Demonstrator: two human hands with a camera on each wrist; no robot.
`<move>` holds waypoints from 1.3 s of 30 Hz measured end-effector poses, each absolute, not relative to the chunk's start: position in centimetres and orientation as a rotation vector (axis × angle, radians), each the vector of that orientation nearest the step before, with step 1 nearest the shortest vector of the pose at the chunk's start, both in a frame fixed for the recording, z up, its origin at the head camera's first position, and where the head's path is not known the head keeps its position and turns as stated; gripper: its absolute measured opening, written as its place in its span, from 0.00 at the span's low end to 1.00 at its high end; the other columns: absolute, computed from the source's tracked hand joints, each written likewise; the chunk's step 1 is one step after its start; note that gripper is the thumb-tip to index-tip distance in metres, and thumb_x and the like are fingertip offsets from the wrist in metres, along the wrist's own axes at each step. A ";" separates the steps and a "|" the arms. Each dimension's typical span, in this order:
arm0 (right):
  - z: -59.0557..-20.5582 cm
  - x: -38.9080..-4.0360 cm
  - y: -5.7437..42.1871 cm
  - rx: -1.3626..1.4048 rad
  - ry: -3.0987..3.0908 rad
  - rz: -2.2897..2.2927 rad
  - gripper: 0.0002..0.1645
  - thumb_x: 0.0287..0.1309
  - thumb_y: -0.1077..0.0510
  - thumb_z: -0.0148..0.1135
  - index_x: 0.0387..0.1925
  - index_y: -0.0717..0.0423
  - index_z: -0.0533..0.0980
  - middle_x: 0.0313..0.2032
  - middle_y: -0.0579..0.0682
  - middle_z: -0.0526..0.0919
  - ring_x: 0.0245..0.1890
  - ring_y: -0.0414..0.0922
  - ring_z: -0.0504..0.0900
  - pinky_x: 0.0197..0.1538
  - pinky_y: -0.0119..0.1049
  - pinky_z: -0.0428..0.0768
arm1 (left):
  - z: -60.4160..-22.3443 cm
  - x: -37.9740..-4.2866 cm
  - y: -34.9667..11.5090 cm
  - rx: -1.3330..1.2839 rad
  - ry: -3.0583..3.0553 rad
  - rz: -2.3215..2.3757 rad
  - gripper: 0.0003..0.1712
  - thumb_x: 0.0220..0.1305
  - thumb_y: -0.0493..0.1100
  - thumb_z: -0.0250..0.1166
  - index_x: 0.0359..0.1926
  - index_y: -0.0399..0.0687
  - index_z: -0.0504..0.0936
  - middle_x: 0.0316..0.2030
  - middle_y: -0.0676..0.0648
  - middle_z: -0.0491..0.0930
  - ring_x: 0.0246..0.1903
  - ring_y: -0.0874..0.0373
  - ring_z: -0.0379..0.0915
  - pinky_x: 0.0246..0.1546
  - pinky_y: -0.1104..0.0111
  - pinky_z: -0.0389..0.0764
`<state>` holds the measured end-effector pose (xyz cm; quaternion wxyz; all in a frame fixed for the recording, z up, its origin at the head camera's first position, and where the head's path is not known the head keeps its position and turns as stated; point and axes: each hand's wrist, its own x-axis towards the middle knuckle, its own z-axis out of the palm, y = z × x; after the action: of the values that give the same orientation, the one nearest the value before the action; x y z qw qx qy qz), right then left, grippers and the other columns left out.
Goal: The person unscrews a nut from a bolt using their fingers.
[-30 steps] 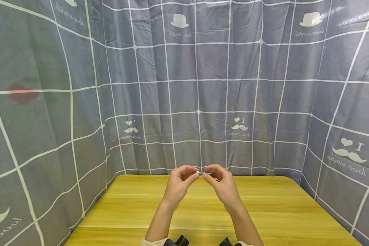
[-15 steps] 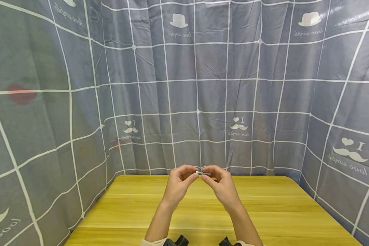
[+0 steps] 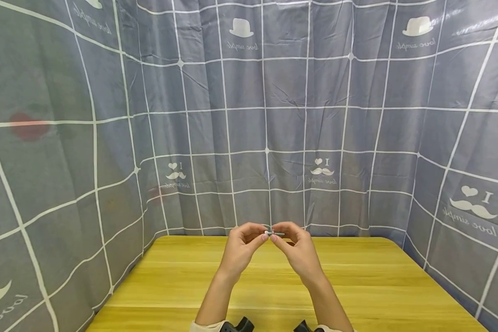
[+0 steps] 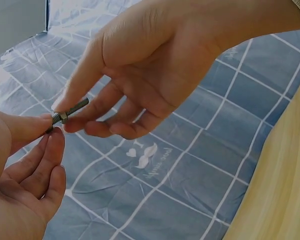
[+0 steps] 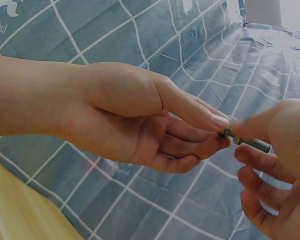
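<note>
Above the far edge of the table, both hands meet around a small metal bolt (image 4: pixel 79 105). My left hand (image 3: pixel 240 251) pinches the head end between thumb and fingertips, so the head is mostly hidden in the wrist views. A hex nut (image 4: pixel 64 117) sits partway along the threads, with a short stretch of thread between it and the left fingertips. My right hand (image 3: pixel 302 251) has its thumb and index fingertip around the nut, its other fingers loosely bent. In the right wrist view the bolt's bare threaded end (image 5: pixel 261 145) points toward the right palm.
Below the hands lies a yellow wood-grain table (image 3: pixel 257 286). A grey-blue curtain with a white grid (image 3: pixel 249 129) hangs behind it and on both sides. Dark straps (image 3: pixel 238 324) sit on the wrists at the cuffs.
The right thumb and index finger have shifted slightly to the left at the nut. The left hand keeps its hold on the bolt and stays about where it was.
</note>
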<state>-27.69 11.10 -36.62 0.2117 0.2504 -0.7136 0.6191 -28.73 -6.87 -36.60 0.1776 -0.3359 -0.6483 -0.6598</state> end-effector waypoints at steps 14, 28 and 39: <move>-36.5 -27.8 11.0 0.684 -2.008 1.770 0.12 0.66 0.62 0.70 0.50 0.55 0.82 0.51 0.53 0.83 0.53 0.52 0.82 0.55 0.47 0.80 | -36.6 -28.7 -6.8 -0.915 -1.863 -1.883 0.07 0.69 0.31 0.68 0.46 0.32 0.85 0.44 0.37 0.84 0.43 0.49 0.83 0.48 0.65 0.82; -36.6 -27.7 11.2 0.650 -2.029 1.727 0.12 0.69 0.60 0.68 0.52 0.56 0.82 0.51 0.51 0.83 0.52 0.51 0.81 0.55 0.49 0.79 | -36.7 -29.0 -6.8 -0.919 -1.867 -1.859 0.08 0.70 0.32 0.68 0.46 0.32 0.85 0.43 0.38 0.83 0.43 0.47 0.82 0.48 0.65 0.82; -36.6 -27.9 11.1 0.652 -2.017 1.737 0.08 0.70 0.61 0.67 0.48 0.59 0.83 0.47 0.52 0.84 0.46 0.50 0.81 0.51 0.45 0.78 | -36.7 -29.1 -7.0 -0.902 -1.872 -1.844 0.07 0.70 0.33 0.67 0.46 0.32 0.85 0.43 0.37 0.83 0.42 0.47 0.82 0.47 0.66 0.82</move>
<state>-27.91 11.15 -36.60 0.1994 0.2330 -0.7212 0.6211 -29.06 -7.05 -36.70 0.1806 -0.3194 -0.6628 -0.6527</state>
